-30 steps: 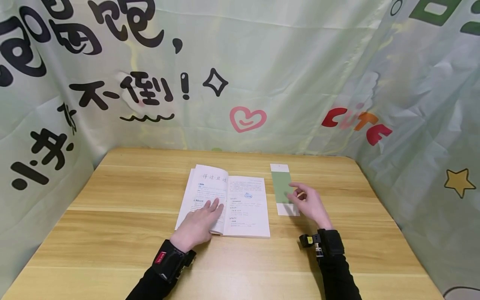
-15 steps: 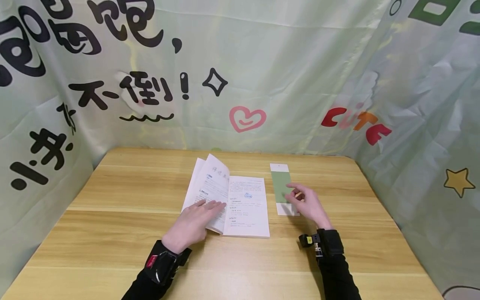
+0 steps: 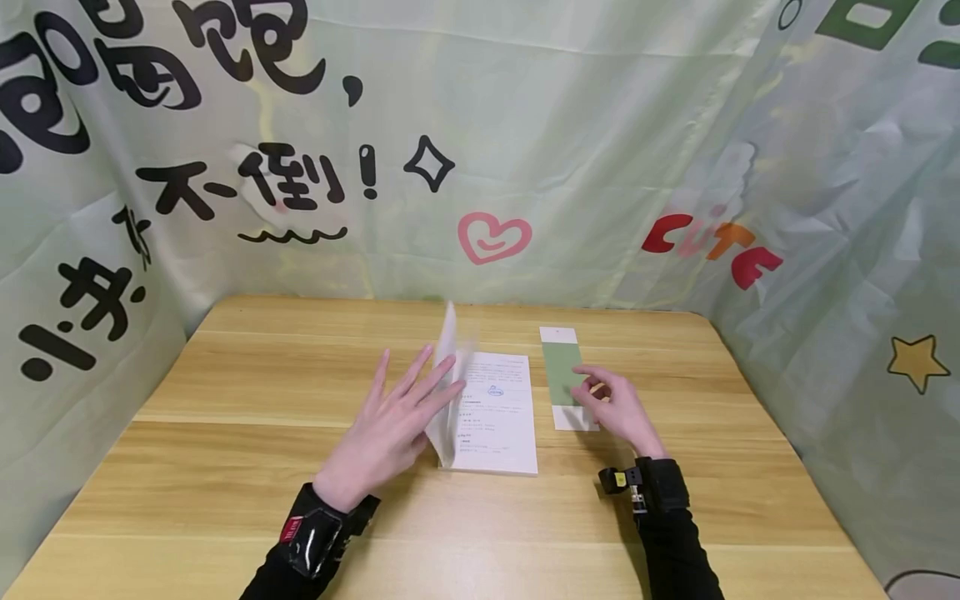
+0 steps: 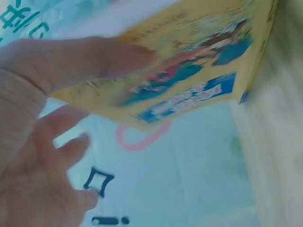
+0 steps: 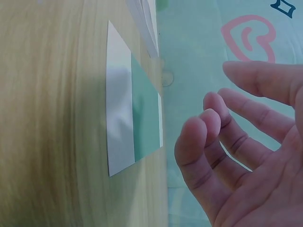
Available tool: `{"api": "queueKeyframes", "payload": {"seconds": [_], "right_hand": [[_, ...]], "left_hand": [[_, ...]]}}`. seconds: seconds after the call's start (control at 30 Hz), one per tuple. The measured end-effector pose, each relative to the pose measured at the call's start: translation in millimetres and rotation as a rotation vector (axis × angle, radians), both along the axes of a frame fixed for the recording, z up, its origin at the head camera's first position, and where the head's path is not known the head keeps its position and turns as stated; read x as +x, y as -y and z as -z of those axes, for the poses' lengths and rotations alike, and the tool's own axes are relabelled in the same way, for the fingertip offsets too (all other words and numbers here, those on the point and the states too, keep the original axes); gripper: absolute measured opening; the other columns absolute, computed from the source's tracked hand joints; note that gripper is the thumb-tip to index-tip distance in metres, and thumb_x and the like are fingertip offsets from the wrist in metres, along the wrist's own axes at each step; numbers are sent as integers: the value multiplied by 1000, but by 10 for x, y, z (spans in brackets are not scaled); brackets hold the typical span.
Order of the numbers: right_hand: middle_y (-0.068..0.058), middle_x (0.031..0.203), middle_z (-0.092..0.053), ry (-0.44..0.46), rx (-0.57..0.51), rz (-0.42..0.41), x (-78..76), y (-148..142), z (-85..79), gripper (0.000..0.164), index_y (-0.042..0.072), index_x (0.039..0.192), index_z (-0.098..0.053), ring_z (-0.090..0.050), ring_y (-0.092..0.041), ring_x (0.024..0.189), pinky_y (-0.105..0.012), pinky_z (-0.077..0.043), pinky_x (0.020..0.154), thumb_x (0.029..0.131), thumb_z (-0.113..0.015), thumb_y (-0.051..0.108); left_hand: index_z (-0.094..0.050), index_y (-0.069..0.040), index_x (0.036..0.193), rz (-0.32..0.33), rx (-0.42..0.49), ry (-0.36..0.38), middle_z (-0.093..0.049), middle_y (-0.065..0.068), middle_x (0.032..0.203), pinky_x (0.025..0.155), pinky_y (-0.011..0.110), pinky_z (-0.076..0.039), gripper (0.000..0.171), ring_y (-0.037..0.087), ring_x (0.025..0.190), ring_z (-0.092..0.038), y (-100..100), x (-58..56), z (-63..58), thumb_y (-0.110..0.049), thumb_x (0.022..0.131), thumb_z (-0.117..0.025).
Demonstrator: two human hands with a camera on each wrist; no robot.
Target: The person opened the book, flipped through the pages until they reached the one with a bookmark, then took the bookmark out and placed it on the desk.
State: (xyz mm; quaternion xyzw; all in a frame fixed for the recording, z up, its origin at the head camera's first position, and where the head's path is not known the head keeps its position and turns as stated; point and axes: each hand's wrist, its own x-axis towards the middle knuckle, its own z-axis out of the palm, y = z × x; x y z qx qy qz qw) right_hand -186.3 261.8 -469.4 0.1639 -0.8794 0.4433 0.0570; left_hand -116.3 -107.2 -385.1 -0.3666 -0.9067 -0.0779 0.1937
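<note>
Straight left fingers (image 3: 420,379) push the yellow-covered book (image 3: 491,412) half-closed; right hand (image 3: 617,408) hovers relaxed, empty.

— What am I wearing on the arms, from the head view?

— Long black sleeves on both. My left hand (image 3: 386,433) has a glossy black wrist strap (image 3: 318,527) with a small red label; my right hand (image 3: 618,410) has a matte black wrist band (image 3: 660,485) carrying a small black-and-yellow camera block (image 3: 618,481).

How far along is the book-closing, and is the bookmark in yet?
Done: nothing finished. In hand: left hand swings the book's left half upright, fingers straight against the yellow cover. Left: shutting the book; the green bookmark lies on the table below the open right hand.
</note>
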Motion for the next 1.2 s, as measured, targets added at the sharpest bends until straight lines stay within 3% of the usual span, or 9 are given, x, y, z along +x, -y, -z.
{"api": "queueKeyframes", "payload": {"seconds": [0.13, 0.27, 0.43, 0.5, 0.6, 0.77, 0.9, 1.0, 1.2], "right_hand": [[-8, 91, -59, 18, 0, 12, 35, 22, -65, 46, 3, 130, -56, -57, -20, 63, -33, -47, 36, 94, -60, 31], [-9, 92, -59, 19, -21, 12, 32, 6, -25, 45, 4, 131, -56, -57, -21, 65, -32, -47, 38, 94, -60, 30], [-11, 92, -59, -7, -34, 0, -5, -14, 61, 44, 3, 131, -56, -56, -21, 64, -32, -49, 39, 94, -61, 26], [-8, 92, -59, -18, -29, -12, -44, -41, 119, 42, 4, 132, -56, -56, -17, 65, -29, -48, 39, 94, -60, 22], [-9, 92, -60, -11, -20, -6, -36, -22, 70, 41, 4, 131, -56, -57, -18, 66, -29, -47, 38, 94, -61, 20], [-17, 90, -61, 28, -25, 11, 114, 116, -245, 39, -3, 128, -57, -58, -32, 69, -42, -51, 41, 93, -61, 13], [-14, 90, -62, 39, 1, 30, 154, 139, -304, 38, -2, 128, -57, -58, -33, 71, -48, -48, 41, 94, -60, 13], [-14, 90, -62, 28, 6, 34, 160, 142, -303, 38, -2, 128, -57, -59, -32, 72, -45, -48, 41, 93, -60, 13], [-18, 97, -63, 29, 19, 44, 160, 146, -339, 39, -4, 128, -57, -59, -29, 87, -43, -52, 69, 93, -61, 13]], "left_hand": [[-22, -15, 154, -27, 8, 41, -22, 10, 157, 108, 69, -12, 101, 31, 143, -13, -143, -35, 124, -26, 72, -80], [-3, -15, 156, -55, -2, 198, -22, 10, 157, 106, 68, -19, 103, 30, 142, -15, -248, -25, 349, -36, 82, -72], [-17, -16, 155, -15, -56, 447, -26, 10, 156, 102, 72, -22, 77, 34, 140, -22, -320, 45, 563, -39, 93, -57], [-27, -17, 153, -6, -85, 507, -24, 10, 157, 102, 71, -24, 67, 34, 140, -20, -341, 68, 598, -37, 96, -54], [-35, -16, 150, -13, -89, 540, -25, 11, 157, 104, 62, -33, 58, 34, 141, -18, -374, 91, 595, -32, 97, -53], [-38, -14, 149, -29, -69, 547, -28, 13, 155, 94, 51, -49, 57, 35, 140, -21, -410, 115, 552, -27, 97, -55], [-37, -15, 149, -24, -59, 565, -27, 13, 156, 93, 53, -49, 58, 35, 140, -21, -414, 119, 546, -27, 96, -56], [-35, -14, 150, -2, -35, 602, -25, 12, 156, 97, 55, -45, 59, 35, 140, -19, -383, 90, 546, -30, 96, -56], [-34, -11, 150, 38, 62, 637, -28, 14, 154, 107, 55, -33, 61, 31, 138, -27, -168, -63, 476, -38, 97, -51]]}}
